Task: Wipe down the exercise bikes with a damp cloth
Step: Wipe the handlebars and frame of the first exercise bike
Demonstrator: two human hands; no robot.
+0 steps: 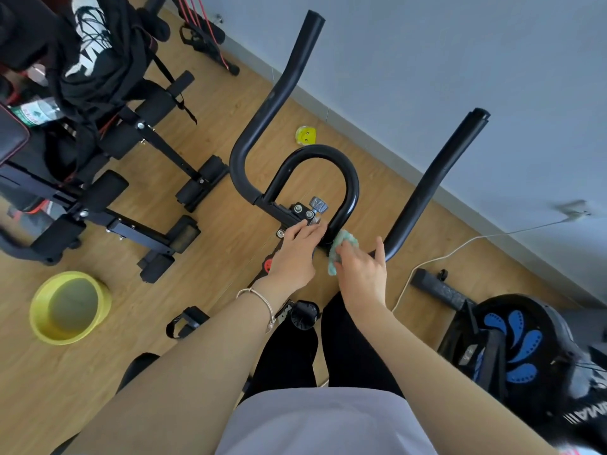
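The exercise bike's black handlebars [315,156] fill the middle of the view: a centre loop and two long grips that rise toward the wall. My right hand [363,274] presses a light green cloth [340,247] against the base of the centre loop, near the right grip. My left hand [297,254] rests with straight fingers on the handlebar clamp [300,213], beside its bolts and metal knob. A bracelet sits on my left wrist. The bike's frame below my hands is mostly hidden by my arms and legs.
A yellow basin [70,307] stands on the wood floor at the left. Behind it is a black weight bench [138,178] with dark clothes piled on it. A second machine with a blue-patterned flywheel [515,346] stands at the right. A white cable [437,257] runs along the floor by the wall.
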